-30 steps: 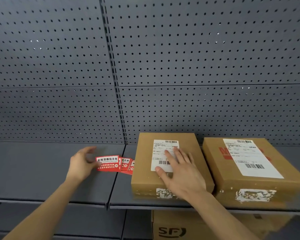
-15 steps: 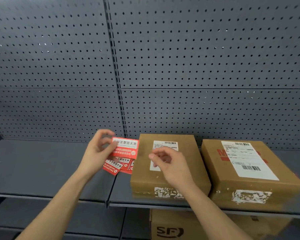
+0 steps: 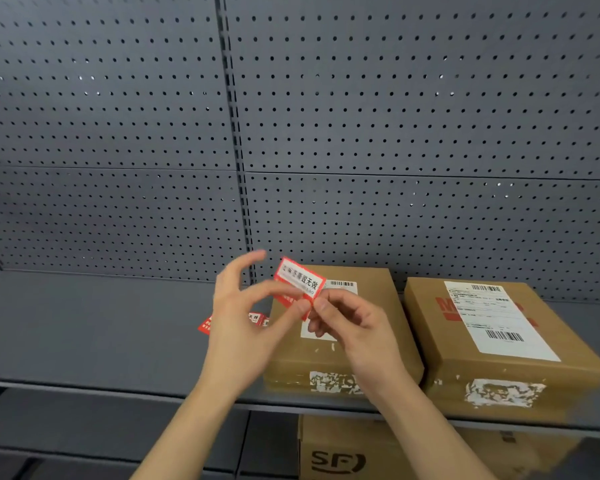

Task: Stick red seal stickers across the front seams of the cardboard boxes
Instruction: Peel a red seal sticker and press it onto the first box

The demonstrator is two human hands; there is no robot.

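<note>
Left hand (image 3: 243,317) and right hand (image 3: 354,327) each pinch the lower edge of one red seal sticker (image 3: 300,278), held above the left cardboard box (image 3: 374,306) on the shelf (image 3: 101,323). Risk: hasty peeling may fold the adhesive onto itself.

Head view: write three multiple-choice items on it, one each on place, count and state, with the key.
1. The spare red seal stickers lie:
A. on the dark grey metal shelf, left of the left brown cardboard box
B. on the back wall
C. on the floor

2. Cardboard boxes on that shelf:
A. one
B. two
C. four

3. The red seal sticker in hand is:
A. stuck across a seam
B. pinched by left hand and right hand
C. lying flat

Key:
1 A, they show beside the left hand.
2 B, the left one and the right brown cardboard box sit side by side.
3 B, both hands' fingertips meet on it.
</note>
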